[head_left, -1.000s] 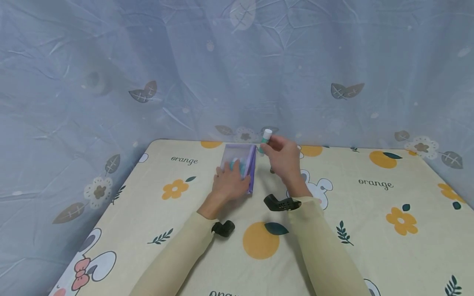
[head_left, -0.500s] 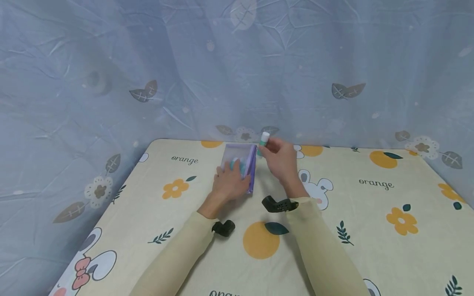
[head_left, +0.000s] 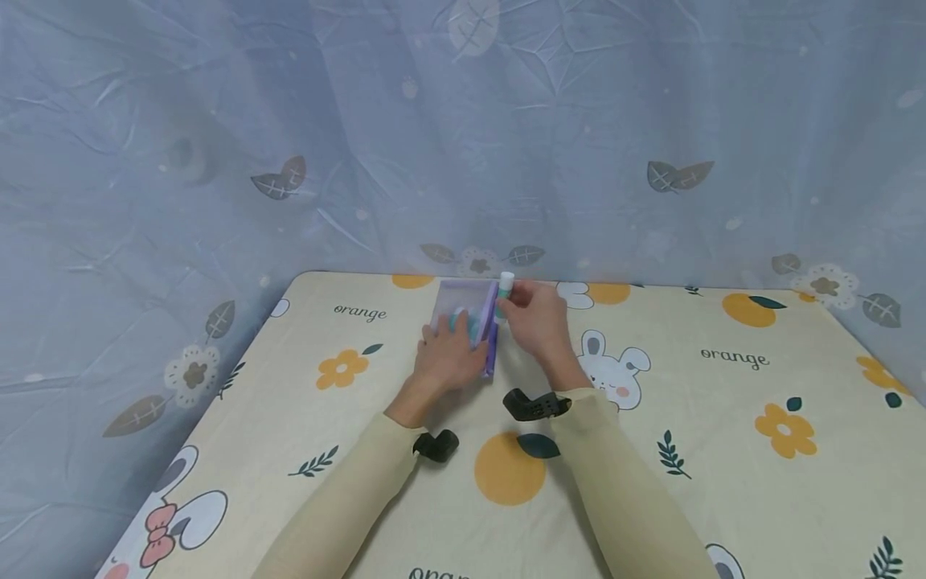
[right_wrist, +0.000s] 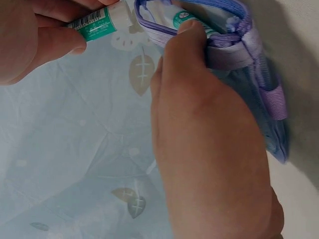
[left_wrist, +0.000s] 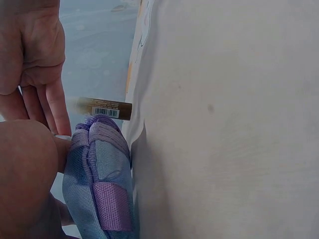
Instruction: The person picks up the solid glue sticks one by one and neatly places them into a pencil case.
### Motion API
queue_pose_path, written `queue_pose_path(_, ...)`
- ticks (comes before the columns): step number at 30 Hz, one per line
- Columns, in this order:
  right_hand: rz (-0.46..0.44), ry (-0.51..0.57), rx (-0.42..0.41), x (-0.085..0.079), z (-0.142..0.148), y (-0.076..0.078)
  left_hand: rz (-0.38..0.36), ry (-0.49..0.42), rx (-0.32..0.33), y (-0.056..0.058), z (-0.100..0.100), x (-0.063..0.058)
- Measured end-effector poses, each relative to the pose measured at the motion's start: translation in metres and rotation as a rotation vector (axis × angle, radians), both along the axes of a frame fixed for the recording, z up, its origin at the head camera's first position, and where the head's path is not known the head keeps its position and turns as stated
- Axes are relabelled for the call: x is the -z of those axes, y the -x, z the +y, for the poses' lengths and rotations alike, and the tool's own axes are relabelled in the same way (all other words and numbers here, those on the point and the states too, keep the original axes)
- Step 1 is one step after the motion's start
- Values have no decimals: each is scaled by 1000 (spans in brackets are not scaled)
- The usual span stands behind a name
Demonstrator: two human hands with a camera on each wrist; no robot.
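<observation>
A mesh pouch (head_left: 463, 292) with purple trim lies near the table's back edge, its mouth facing right. My left hand (head_left: 448, 359) rests on it with fingers spread, the thumb at the rim of the gaping mouth. In the right wrist view, a green-and-white item (right_wrist: 180, 19) shows inside, partly covered by that thumb. My right hand (head_left: 538, 320) pinches a green glue stick (head_left: 505, 287) with a white cap, held roughly upright just beside the mouth. The left wrist view shows the stick's barcode label (left_wrist: 106, 112) close to the pouch's purple edge; whether they touch I cannot tell.
A cream tablecloth (head_left: 391, 490) printed with oranges, flowers and rabbits covers the table. Behind it hangs a grey-blue curtain (head_left: 463, 145), close to the pouch. Black wrist cameras sit on the left sleeve (head_left: 376, 474) and the right sleeve (head_left: 622, 474).
My right hand has moved left and down with the glue stick, from apart to right beside the pouch's mouth, and the stick stands more upright. The left hand and pouch have stayed put.
</observation>
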State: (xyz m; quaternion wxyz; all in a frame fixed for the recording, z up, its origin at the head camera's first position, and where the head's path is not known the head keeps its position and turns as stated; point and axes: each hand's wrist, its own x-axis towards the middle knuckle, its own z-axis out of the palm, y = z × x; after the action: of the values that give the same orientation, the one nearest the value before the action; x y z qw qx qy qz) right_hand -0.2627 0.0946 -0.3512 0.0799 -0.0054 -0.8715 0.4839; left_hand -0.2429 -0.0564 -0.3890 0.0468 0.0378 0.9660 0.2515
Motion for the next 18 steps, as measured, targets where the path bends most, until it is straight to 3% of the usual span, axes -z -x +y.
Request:
queue_pose_path(11, -49, -58, -9, 6, -7, -2, 12, -3, 11, 0, -2, -1)
queue_pose_path(18, -59, -93, -13, 11, -12, -4, 37, -5, 9, 4, -1, 7)
